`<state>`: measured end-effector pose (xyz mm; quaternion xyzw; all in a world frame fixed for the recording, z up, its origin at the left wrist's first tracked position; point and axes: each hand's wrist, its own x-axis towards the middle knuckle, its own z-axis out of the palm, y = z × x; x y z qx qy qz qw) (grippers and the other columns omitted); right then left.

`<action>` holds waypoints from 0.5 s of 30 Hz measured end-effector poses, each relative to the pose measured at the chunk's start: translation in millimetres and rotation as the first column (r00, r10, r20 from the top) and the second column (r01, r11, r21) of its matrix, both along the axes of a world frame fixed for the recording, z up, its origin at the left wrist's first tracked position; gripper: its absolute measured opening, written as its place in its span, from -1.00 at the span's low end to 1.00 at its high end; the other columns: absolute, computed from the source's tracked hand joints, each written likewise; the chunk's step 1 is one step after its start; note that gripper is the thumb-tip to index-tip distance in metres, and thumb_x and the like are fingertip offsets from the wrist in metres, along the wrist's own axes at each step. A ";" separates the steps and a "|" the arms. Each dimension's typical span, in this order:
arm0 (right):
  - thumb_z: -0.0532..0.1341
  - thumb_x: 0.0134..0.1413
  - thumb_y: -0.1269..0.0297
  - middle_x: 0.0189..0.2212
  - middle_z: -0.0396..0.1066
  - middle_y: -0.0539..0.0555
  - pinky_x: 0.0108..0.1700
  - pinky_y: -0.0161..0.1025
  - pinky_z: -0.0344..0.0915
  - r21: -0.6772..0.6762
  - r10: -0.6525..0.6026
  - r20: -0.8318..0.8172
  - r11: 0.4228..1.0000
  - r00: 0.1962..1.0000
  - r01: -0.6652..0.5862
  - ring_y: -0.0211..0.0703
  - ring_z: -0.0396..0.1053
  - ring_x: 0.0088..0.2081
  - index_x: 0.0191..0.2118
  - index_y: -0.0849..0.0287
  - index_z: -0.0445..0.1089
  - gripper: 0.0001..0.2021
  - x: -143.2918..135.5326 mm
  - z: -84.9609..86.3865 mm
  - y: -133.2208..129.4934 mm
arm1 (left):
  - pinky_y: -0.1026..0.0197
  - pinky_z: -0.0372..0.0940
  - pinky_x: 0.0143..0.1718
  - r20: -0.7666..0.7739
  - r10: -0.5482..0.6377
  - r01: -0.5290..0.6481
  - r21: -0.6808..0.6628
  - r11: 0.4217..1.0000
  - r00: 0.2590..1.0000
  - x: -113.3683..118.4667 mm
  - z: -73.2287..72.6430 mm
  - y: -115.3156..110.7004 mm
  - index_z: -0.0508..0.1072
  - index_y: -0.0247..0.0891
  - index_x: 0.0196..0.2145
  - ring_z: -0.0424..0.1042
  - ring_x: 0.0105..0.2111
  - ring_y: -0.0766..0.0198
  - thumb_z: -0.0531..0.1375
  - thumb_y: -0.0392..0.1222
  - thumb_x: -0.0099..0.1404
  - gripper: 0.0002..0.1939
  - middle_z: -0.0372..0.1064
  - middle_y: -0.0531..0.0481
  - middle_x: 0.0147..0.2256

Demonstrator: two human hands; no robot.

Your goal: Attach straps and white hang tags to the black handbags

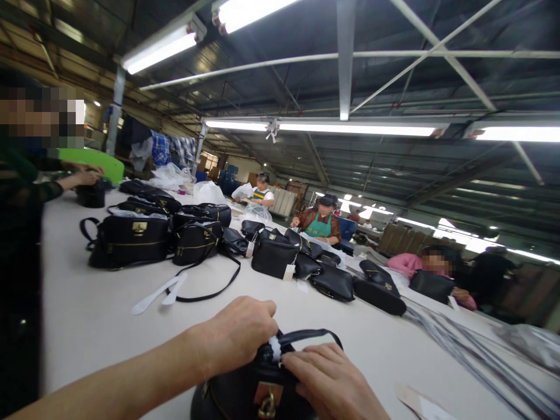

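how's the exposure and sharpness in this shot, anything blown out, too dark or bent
Head view: ceiling tubes blown out to plain white; head view: nearest black bag so dark that fine detail sinks, though its gold-toned clasp shows; head view: scene tilted, white ceiling pipe bowed, likely lens distortion; head view: far background at right hazy and soft.

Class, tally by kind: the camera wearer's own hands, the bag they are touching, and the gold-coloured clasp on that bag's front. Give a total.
Hands: 2 (left hand, right hand)
Black bag: 1
Gold-coloured clasp: 1
Total: 4
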<state>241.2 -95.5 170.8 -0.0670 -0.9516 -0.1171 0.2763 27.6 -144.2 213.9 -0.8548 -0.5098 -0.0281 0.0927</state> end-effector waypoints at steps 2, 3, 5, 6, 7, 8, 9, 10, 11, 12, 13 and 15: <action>-0.04 0.40 0.37 -0.14 0.56 0.13 -0.26 -0.28 0.37 0.078 -0.047 0.022 0.996 0.999 0.046 -0.18 0.51 -0.29 0.07 0.18 0.29 -0.74 -0.2 -1.4 -2.4 | 0.19 0.32 -0.43 0.031 0.028 -0.027 -0.029 0.999 0.999 2.6 3.0 -5.6 0.53 -0.25 -0.38 0.54 -0.37 0.08 0.15 -0.45 0.19 -0.81 0.52 -0.05 -0.35; -0.05 0.39 0.40 -0.15 0.56 0.15 -0.21 -0.27 0.39 0.113 -0.058 0.043 0.992 0.997 0.052 -0.17 0.51 -0.30 0.09 0.20 0.27 -0.72 -0.6 -2.2 -3.3 | 0.17 0.32 -0.43 0.043 0.028 -0.026 -0.043 0.999 0.999 4.3 4.0 -8.7 0.52 -0.25 -0.38 0.54 -0.38 0.06 0.13 -0.42 0.21 -0.82 0.53 -0.05 -0.38; -0.09 0.37 0.46 -0.26 0.56 0.14 -0.09 -0.19 0.41 0.135 -0.048 0.082 0.990 0.996 0.037 -0.15 0.51 -0.34 0.11 0.24 0.25 -0.68 -2.0 -3.2 -4.5 | 0.13 0.32 -0.43 0.057 0.016 -0.013 -0.054 0.998 0.998 7.6 5.0 -13.8 0.50 -0.26 -0.36 0.54 -0.39 0.03 0.08 -0.37 0.28 -0.81 0.53 -0.07 -0.40; -0.11 0.35 0.49 -0.33 0.56 0.10 -0.01 -0.14 0.40 0.110 -0.042 0.093 0.993 0.995 0.032 -0.15 0.51 -0.36 0.11 0.23 0.25 -0.67 -2.9 -3.0 -4.8 | 0.11 0.33 -0.43 0.060 0.018 -0.014 -0.053 0.998 0.998 8.8 4.9 -15.4 0.49 -0.27 -0.34 0.54 -0.39 0.02 0.05 -0.34 0.31 -0.79 0.53 -0.09 -0.39; -0.11 0.33 0.51 -0.36 0.54 0.08 0.07 -0.07 0.37 0.068 -0.046 0.100 0.997 0.994 0.039 -0.15 0.51 -0.37 0.11 0.22 0.24 -0.65 -3.8 -2.5 -4.9 | 0.10 0.33 -0.41 0.068 0.024 -0.021 -0.049 0.999 0.997 9.5 4.6 -16.2 0.49 -0.28 -0.32 0.54 -0.38 0.01 0.04 -0.32 0.33 -0.78 0.53 -0.11 -0.37; -0.10 0.31 0.53 -0.37 0.53 0.06 0.14 0.00 0.32 0.016 -0.057 0.111 0.998 0.992 0.055 -0.15 0.51 -0.36 0.12 0.19 0.23 -0.64 -4.6 -1.7 -4.9 | 0.09 0.34 -0.37 0.084 0.037 -0.033 -0.048 0.998 0.996 9.6 4.2 -16.2 0.49 -0.28 -0.31 0.54 -0.35 0.01 0.04 -0.30 0.34 -0.78 0.53 -0.12 -0.35; -0.07 0.28 0.54 -0.36 0.53 0.04 0.20 0.08 0.26 -0.042 -0.072 0.130 0.996 0.989 0.078 -0.15 0.52 -0.34 0.12 0.16 0.22 -0.63 -5.3 -0.7 -4.9 | 0.10 0.35 -0.33 0.110 0.051 -0.046 -0.052 0.998 0.993 8.9 3.9 -15.8 0.49 -0.28 -0.29 0.54 -0.32 0.01 0.05 -0.29 0.34 -0.79 0.54 -0.12 -0.33; -0.04 0.25 0.56 -0.35 0.52 0.02 0.25 0.16 0.19 -0.098 -0.089 0.158 0.990 0.983 0.105 -0.15 0.52 -0.32 0.10 0.12 0.23 -0.62 -5.9 0.4 -5.1 | 0.10 0.36 -0.30 0.137 0.062 -0.054 -0.063 0.997 0.989 7.7 3.9 -15.0 0.49 -0.27 -0.28 0.54 -0.30 0.02 0.07 -0.27 0.34 -0.81 0.54 -0.12 -0.32; -0.02 0.21 0.58 -0.35 0.52 0.00 0.28 0.22 0.11 -0.149 -0.096 0.188 0.981 0.977 0.125 -0.15 0.51 -0.31 0.08 0.09 0.24 -0.61 -6.3 1.5 -5.4 | 0.11 0.35 -0.28 0.159 0.064 -0.052 -0.079 0.996 0.985 6.2 4.0 -14.0 0.50 -0.26 -0.28 0.54 -0.28 0.02 0.10 -0.24 0.33 -0.83 0.54 -0.10 -0.32; 0.00 0.17 0.60 -0.35 0.52 -0.02 0.30 0.26 0.05 -0.195 -0.095 0.214 0.971 0.972 0.138 -0.16 0.52 -0.29 0.05 0.07 0.26 -0.60 -6.6 2.5 -5.9 | 0.13 0.35 -0.27 0.175 0.056 -0.039 -0.095 0.995 0.983 4.6 4.2 -12.7 0.50 -0.25 -0.28 0.54 -0.27 0.03 0.13 -0.22 0.31 -0.85 0.54 -0.09 -0.32; 0.01 0.14 0.62 -0.34 0.53 -0.02 0.31 0.26 0.03 -0.241 -0.090 0.234 0.959 0.968 0.148 -0.16 0.52 -0.27 0.04 0.06 0.26 -0.58 -6.9 3.4 -6.5 | 0.14 0.34 -0.27 0.184 0.045 -0.026 -0.108 0.994 0.982 3.2 4.3 -11.3 0.51 -0.24 -0.27 0.54 -0.27 0.05 0.17 -0.21 0.30 -0.87 0.55 -0.07 -0.32; 0.02 0.06 0.66 -0.27 0.54 -0.01 0.32 0.22 0.03 -0.339 -0.079 0.234 0.928 0.969 0.158 -0.17 0.52 -0.19 0.05 0.04 0.26 -0.50 -7.5 4.7 -8.2 | 0.15 0.33 -0.27 0.152 0.014 0.002 -0.108 0.994 0.988 2.2 3.5 -7.3 0.51 -0.23 -0.27 0.52 -0.28 0.07 0.21 -0.23 0.27 -0.91 0.54 -0.06 -0.34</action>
